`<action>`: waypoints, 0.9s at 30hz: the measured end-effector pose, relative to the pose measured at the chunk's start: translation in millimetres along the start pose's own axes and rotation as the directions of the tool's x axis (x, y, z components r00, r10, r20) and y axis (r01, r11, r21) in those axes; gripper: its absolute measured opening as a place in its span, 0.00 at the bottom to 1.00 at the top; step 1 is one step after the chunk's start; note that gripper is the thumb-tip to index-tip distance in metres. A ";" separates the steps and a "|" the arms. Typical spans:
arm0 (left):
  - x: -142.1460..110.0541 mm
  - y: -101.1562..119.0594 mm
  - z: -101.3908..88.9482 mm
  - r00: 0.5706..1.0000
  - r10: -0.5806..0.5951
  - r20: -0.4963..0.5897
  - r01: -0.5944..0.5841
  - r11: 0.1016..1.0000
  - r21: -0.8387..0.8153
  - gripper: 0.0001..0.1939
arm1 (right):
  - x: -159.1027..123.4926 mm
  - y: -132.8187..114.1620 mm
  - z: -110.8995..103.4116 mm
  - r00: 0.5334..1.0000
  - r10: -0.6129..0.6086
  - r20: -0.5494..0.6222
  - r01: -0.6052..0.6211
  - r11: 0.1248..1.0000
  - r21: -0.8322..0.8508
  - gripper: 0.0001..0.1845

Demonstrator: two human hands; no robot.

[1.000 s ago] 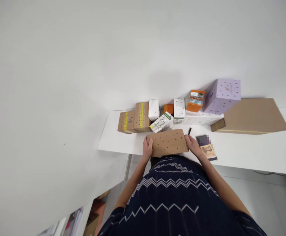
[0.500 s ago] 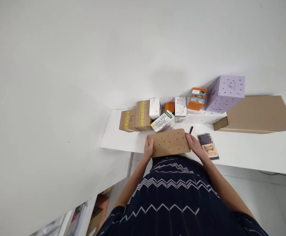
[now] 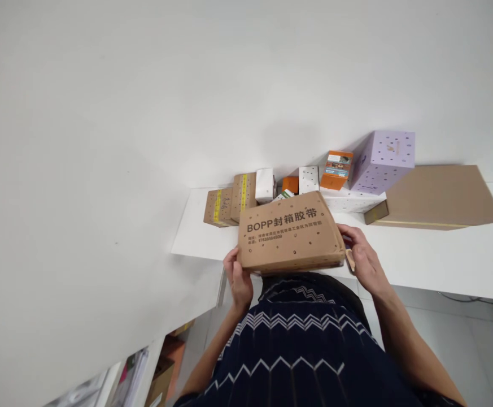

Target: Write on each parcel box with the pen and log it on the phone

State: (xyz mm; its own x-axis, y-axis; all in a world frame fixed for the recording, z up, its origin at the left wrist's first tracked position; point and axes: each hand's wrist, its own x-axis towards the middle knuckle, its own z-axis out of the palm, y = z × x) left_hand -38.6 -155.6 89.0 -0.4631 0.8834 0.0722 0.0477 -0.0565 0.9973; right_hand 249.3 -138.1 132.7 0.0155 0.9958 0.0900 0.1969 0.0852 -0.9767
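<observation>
Between my hands is a brown cardboard box (image 3: pixel 291 234), tilted so its broad face, printed "BOPP" with Chinese text and small marks, shows. My left hand (image 3: pixel 238 280) grips its lower left corner, with the fingers partly hidden behind it. My right hand (image 3: pixel 365 260) is at the right end, fingers curled round that edge. Behind the box, a white carton with a green label (image 3: pixel 286 194) is mostly covered. Just a sliver of the banknote (image 3: pixel 350 259) shows beside my right hand.
Along the wall on the white table (image 3: pixel 432 254) stand two taped brown boxes (image 3: pixel 243 195), white cartons (image 3: pixel 265 185), orange boxes (image 3: pixel 336 169), a tall lilac box (image 3: pixel 384 161) and a large cardboard box (image 3: pixel 439 195). A shelf (image 3: pixel 155 362) with boxes is at lower left.
The brown box has been turned and raised, so its printed broad face now shows instead of a narrower side. Both hands moved outward with it. The pen and phone are now hidden.
</observation>
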 end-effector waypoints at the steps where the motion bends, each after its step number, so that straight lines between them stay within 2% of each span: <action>1: 4.7 0.9 2.9 0.999 0.037 -0.023 -0.038 0.998 -0.053 0.20 | 4.7 3.0 4.9 1.000 -0.012 -0.005 0.013 0.999 0.042 0.30; 4: 22.1 -3.3 13.1 0.998 0.045 -0.049 -0.054 0.980 -0.191 0.21 | 23.4 21.7 25.1 1.000 -0.015 -0.012 0.016 0.996 0.086 0.30; 7: 38.3 -16.0 16.8 0.993 -0.119 0.015 0.119 0.974 -0.194 0.24 | 39.9 41.0 44.2 0.998 0.048 -0.034 -0.047 0.998 0.029 0.30; 10: 50.8 -26.4 13.0 0.954 -0.288 0.087 0.297 0.946 -0.129 0.23 | 47.9 52.0 52.1 0.992 0.097 -0.074 -0.100 0.994 -0.037 0.31; 15: 65.3 -23.8 11.3 0.862 -0.480 0.166 0.496 0.865 -0.077 0.26 | 49.7 59.0 45.0 0.972 0.214 -0.092 -0.220 0.973 -0.062 0.35; 17: 66.8 -22.0 13.5 0.844 -0.498 0.202 0.516 0.855 -0.047 0.27 | 48.1 63.1 41.7 0.960 0.274 -0.065 -0.277 0.960 -0.035 0.34; 21: 59.5 -25.7 16.3 0.845 -0.483 0.231 0.499 0.867 -0.014 0.28 | 41.0 79.0 39.6 0.922 0.385 -0.031 -0.384 0.922 0.035 0.35; 24: 51.0 -31.4 15.8 0.872 -0.446 0.204 0.454 0.891 0.007 0.27 | 35.3 93.5 39.8 0.896 0.444 -0.032 -0.442 0.896 0.055 0.36; 27: 46.9 -36.7 13.8 0.913 -0.387 0.128 0.387 0.922 0.031 0.27 | 32.2 104.5 39.8 0.902 0.431 0.004 -0.430 0.900 0.069 0.35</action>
State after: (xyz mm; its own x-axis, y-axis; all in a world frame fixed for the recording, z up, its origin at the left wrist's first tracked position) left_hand -49.9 -105.7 55.5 -0.3280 0.8879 -0.3225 -0.1079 0.3040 0.9465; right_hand 231.4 -95.9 25.8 0.0952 0.9355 -0.3401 0.1027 -0.3491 -0.9314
